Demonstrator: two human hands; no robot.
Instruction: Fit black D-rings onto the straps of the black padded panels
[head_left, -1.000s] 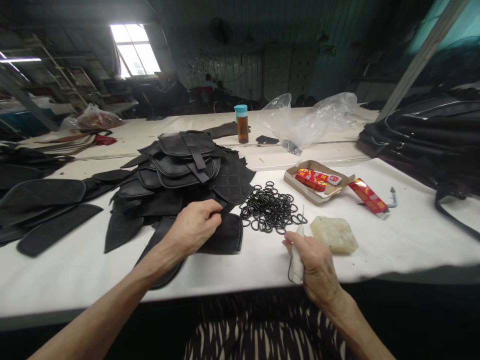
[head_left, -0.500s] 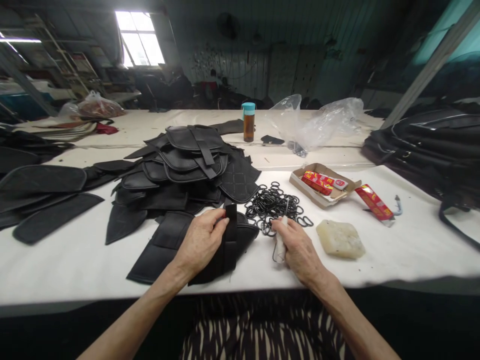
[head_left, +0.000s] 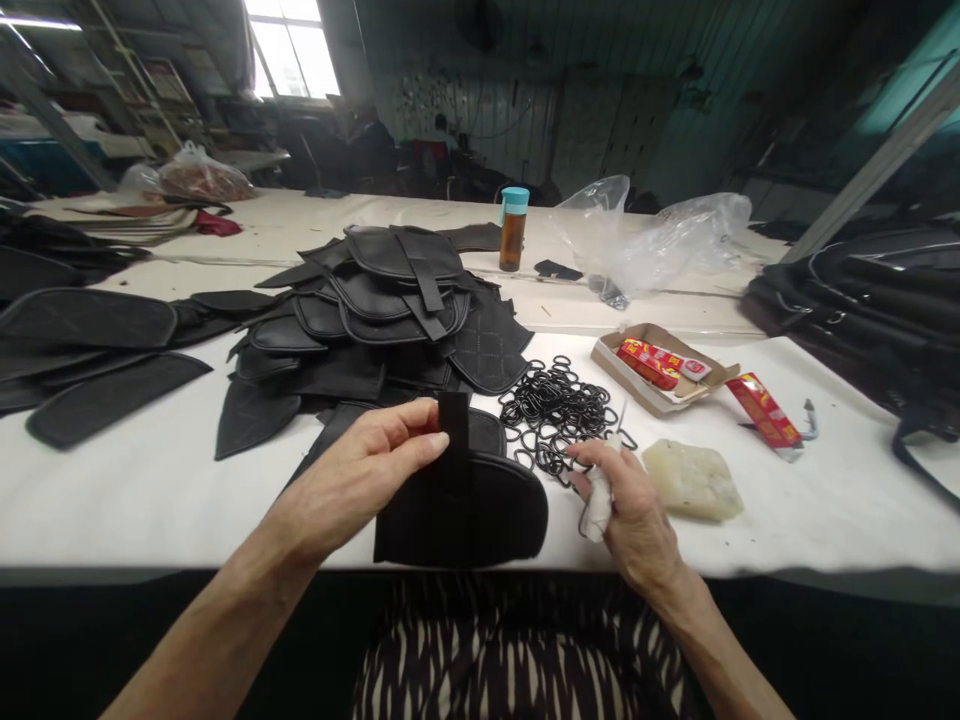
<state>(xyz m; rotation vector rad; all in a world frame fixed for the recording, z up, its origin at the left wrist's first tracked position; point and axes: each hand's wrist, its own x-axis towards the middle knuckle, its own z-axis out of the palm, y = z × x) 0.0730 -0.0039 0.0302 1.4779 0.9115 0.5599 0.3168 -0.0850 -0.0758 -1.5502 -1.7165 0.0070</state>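
Note:
My left hand (head_left: 367,465) pinches the edge of a black strap (head_left: 455,430) between thumb and fingers. The strap runs over a rounded black leather flap (head_left: 506,510) at the table's front edge, tilted up toward me. Under and behind that flap lies another black piece, partly covered. In my right hand (head_left: 634,510) is an awl-like tool with a white-wrapped handle (head_left: 598,507), its thin metal shaft pointing up and away. The thumb and forefinger of that hand are at the near edge of a heap of black D-rings (head_left: 555,405); whether they touch a ring I cannot tell.
Stacked black flaps (head_left: 405,275) rise behind my left hand, with more black pieces (head_left: 90,320) at far left. Right of the rings are a yellowish wax-like block (head_left: 694,480), a cardboard tray (head_left: 637,393) and a red box (head_left: 765,410). A bottle (head_left: 513,235) and plastic bags (head_left: 675,240) stand farther back.
My left hand has tilted up the strapped flap, so its rounded end shows. My right hand, with the tool, has shifted slightly right and its fingers have opened somewhat. The view has tipped slightly.

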